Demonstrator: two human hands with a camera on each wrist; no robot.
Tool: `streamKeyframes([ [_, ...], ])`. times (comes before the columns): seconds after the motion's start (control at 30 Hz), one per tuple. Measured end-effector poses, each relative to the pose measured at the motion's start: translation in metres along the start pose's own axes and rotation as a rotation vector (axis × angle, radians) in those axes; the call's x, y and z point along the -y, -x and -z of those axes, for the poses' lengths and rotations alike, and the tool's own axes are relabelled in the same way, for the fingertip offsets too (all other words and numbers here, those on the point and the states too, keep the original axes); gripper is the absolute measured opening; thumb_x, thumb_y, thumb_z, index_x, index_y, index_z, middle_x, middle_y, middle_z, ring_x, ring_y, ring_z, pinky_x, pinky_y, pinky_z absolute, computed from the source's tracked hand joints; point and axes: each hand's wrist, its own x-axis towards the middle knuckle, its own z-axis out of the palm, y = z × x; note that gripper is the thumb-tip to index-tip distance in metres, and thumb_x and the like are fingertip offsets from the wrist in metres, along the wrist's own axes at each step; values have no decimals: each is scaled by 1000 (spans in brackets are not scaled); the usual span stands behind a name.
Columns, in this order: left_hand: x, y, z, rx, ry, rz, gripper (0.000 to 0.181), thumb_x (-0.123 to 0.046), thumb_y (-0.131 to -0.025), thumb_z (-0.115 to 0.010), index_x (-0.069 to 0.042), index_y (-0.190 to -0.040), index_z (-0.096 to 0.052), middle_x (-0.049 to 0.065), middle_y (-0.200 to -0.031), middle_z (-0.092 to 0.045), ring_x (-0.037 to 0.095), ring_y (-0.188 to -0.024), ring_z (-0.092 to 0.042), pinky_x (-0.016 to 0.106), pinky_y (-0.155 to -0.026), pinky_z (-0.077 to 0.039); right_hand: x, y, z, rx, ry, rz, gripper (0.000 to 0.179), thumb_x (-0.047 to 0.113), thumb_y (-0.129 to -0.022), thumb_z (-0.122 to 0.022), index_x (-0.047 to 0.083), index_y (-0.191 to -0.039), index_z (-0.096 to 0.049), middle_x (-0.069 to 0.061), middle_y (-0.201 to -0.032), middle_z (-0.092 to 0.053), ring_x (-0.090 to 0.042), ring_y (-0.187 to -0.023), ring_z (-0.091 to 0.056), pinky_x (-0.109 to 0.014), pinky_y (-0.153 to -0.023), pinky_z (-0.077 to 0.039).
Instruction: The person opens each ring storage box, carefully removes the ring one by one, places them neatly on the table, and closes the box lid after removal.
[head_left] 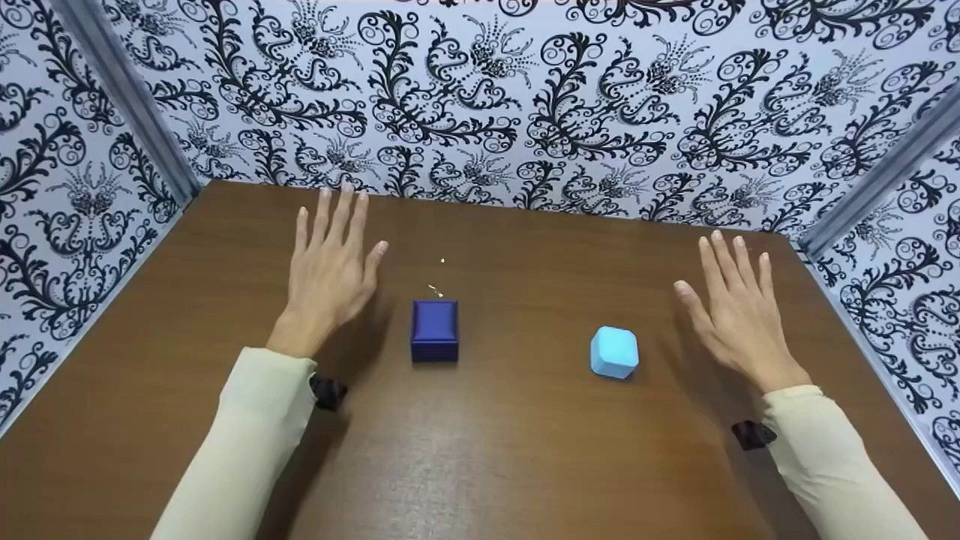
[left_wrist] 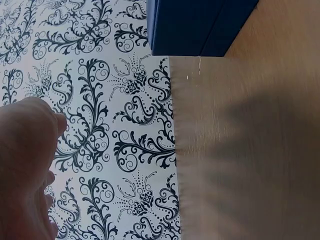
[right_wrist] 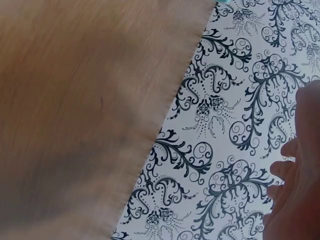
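A closed dark blue jewelry box (head_left: 435,331) sits on the brown table (head_left: 517,450), left of the middle. Just behind it lies a thin gold-coloured piece (head_left: 436,290), with a tiny shiny bit (head_left: 442,260) farther back; both are too small to identify surely. To the right stands a light blue cube (head_left: 614,352) with rounded edges. My left hand (head_left: 328,274) is left of the box, fingers straight and holding nothing. Right of the cube, my right hand (head_left: 739,319) also has straight fingers and nothing in it. In the left wrist view, the box (left_wrist: 192,27) shows at the top.
White panels with black scrollwork (head_left: 480,97) wall in the table's back and both sides, joined by grey metal posts (head_left: 124,97) at the corners. A black strap (head_left: 328,392) is on the left sleeve, another (head_left: 753,434) on the right.
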Motion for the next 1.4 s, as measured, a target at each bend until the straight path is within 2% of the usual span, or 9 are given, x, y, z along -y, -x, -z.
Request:
streamKeyframes([
  [0.2,-3,4,-4,-1,100,0,68,-39,-108,-41,-4,-161,-17,17,-167,-13,36,-154,-4,48,-121,6,7,5,-1,-30,-52,32,70,44,-107,-43,-4,-156,-28,-24,-162,-24,-40,-152,-12,-49,-122,3],
  [0.37,-6,8,-8,-3,249,-8,70,-39,-107,-46,2,-158,-23,22,-163,-24,39,-152,-14,50,-122,-5,13,13,-1,-28,-131,31,68,39,-106,-50,-6,-154,-33,-28,-158,-32,-44,-148,-23,-48,-123,-6],
  [0.47,-8,12,-11,17,357,2,70,-38,-106,-49,2,-158,-25,24,-161,-28,40,-150,-20,52,-121,-12,17,17,-1,-6,-216,-1,67,37,-105,-53,-5,-154,-34,-29,-156,-34,-47,-145,-26,-54,-120,-14],
  [0.7,-10,24,-20,151,619,70,69,-40,-105,-53,-3,-158,-29,23,-159,-32,39,-148,-25,56,-119,-17,28,24,-1,0,-363,-43,63,31,-102,-62,-4,-150,-42,-30,-150,-42,-50,-138,-36,-65,-110,-27],
  [0.9,-15,34,-30,249,829,87,62,-34,-103,-60,-4,-153,-40,23,-144,-50,41,-131,-48,55,-110,-36,37,30,-1,4,-416,-56,59,32,-101,-64,0,-148,-47,-27,-148,-46,-49,-136,-40,-67,-107,-30],
  [1.0,-15,40,-34,296,915,75,61,-32,-101,-63,-2,-151,-43,23,-140,-53,40,-127,-53,54,-108,-39,42,32,-3,5,-431,-49,57,31,-101,-65,0,-146,-49,-25,-146,-49,-48,-135,-43,-66,-106,-32],
  [1.17,-13,48,-39,387,995,64,70,-33,-94,-71,-2,-150,-43,22,-139,-54,40,-128,-52,56,-109,-37,50,34,-7,7,-467,-31,54,28,-99,-68,0,-143,-53,-22,-143,-53,-44,-132,-48,-62,-106,-36],
  [1.27,-13,51,-40,422,969,63,81,-36,-85,-81,-6,-151,-43,19,-140,-53,39,-131,-49,56,-110,-36,56,35,-10,11,-498,-13,53,25,-97,-71,0,-141,-55,-19,-140,-57,-41,-129,-52,-59,-104,-39],
  [1.4,-13,52,-43,423,920,36,92,-34,-75,-90,-6,-150,-44,18,-137,-54,37,-131,-49,56,-111,-33,65,35,-13,10,-526,13,55,21,-91,-79,0,-138,-58,-16,-134,-62,-37,-122,-58,-53,-100,-43],
])
